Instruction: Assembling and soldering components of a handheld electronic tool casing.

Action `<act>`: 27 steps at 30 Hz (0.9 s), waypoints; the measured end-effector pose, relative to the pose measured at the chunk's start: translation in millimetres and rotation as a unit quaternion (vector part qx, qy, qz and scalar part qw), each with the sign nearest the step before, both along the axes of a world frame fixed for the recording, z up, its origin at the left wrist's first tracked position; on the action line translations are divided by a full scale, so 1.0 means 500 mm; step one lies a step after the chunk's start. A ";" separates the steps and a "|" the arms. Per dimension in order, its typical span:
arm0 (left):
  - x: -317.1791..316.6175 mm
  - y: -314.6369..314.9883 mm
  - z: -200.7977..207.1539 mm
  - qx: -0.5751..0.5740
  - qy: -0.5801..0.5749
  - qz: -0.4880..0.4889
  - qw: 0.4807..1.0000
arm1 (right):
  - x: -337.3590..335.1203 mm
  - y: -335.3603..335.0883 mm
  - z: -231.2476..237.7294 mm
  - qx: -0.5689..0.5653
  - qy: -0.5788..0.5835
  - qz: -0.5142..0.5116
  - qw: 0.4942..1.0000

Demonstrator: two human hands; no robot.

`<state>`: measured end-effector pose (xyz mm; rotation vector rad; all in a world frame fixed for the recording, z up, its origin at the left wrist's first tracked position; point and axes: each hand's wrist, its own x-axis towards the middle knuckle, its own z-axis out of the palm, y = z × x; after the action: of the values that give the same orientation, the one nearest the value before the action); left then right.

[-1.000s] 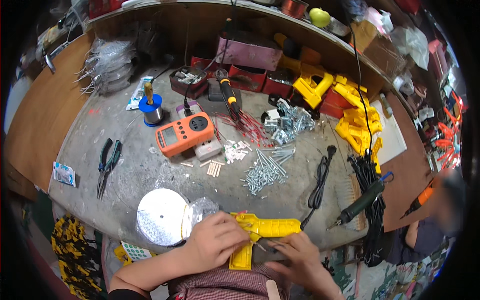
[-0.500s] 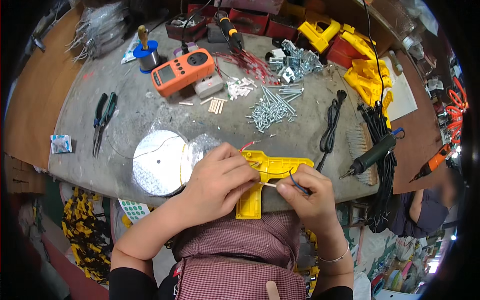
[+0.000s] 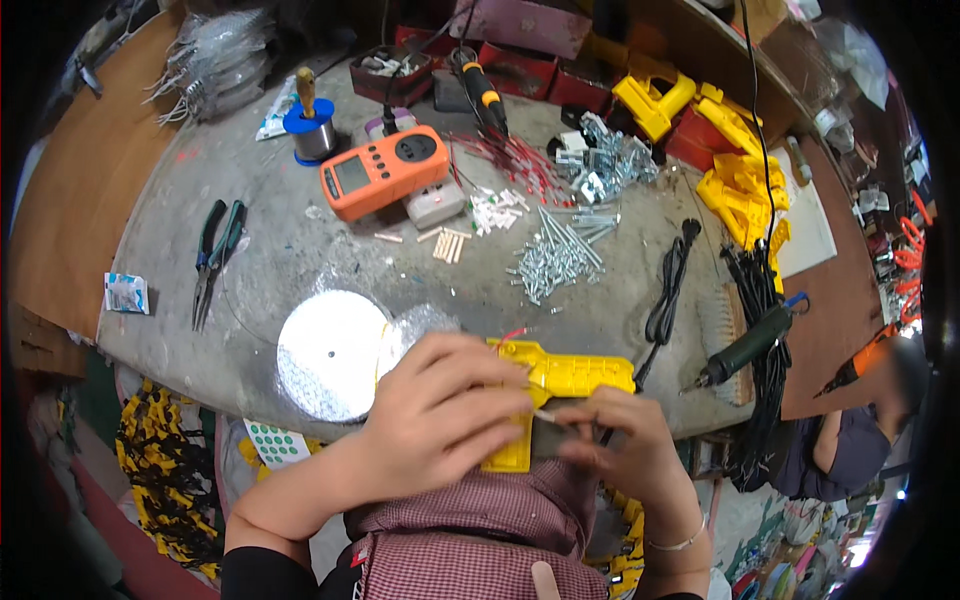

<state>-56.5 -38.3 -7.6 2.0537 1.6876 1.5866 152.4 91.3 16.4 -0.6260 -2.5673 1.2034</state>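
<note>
A yellow plastic tool housing half [image 3: 580, 374] lies at the table's front edge, its hollow ribbed side up and its handle part over my lap. My left hand [image 3: 435, 415] reaches over its left part, fingers bent and fingertips together; what they pinch is hidden. From those fingertips a thin white sleeve [image 3: 545, 415] runs to my right hand [image 3: 635, 440], whose thumb and fingers, slightly blurred, close on its other end. A short red wire [image 3: 515, 333] sticks out beyond the housing's far edge.
Beside my left hand lies a shiny round disc [image 3: 330, 355]. Farther off are pliers [image 3: 212, 262], an orange meter [image 3: 385, 172], a solder spool [image 3: 312, 132], a screw pile [image 3: 555, 255] and metal parts [image 3: 610, 165]. To the right are a black cord [image 3: 668, 290] and a green electric screwdriver [image 3: 745, 345].
The view has tilted, so the table sits lower in the picture. My right fingers have shifted on the white sleeve, and the dark blue wire by them no longer shows clearly.
</note>
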 end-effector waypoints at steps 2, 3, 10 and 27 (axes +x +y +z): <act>0.003 -0.034 0.044 -0.005 -0.044 -0.058 0.997 | 0.007 0.004 0.012 -0.032 0.012 0.000 0.999; 0.007 -0.037 0.058 0.035 -0.038 -0.092 0.994 | 0.012 0.004 0.026 -0.010 0.034 -0.024 0.999; -0.023 -0.024 0.090 0.056 -0.073 -0.210 0.973 | -0.005 0.073 0.047 -0.031 0.104 -0.096 0.989; 0.020 -0.051 0.121 0.145 -0.040 -0.120 0.981 | -0.320 0.292 -0.099 0.340 0.065 0.106 0.932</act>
<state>-46.4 -63.6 52.9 2.1827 1.1855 1.8920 -7.7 237.5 -33.1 -0.1106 -2.7258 0.3126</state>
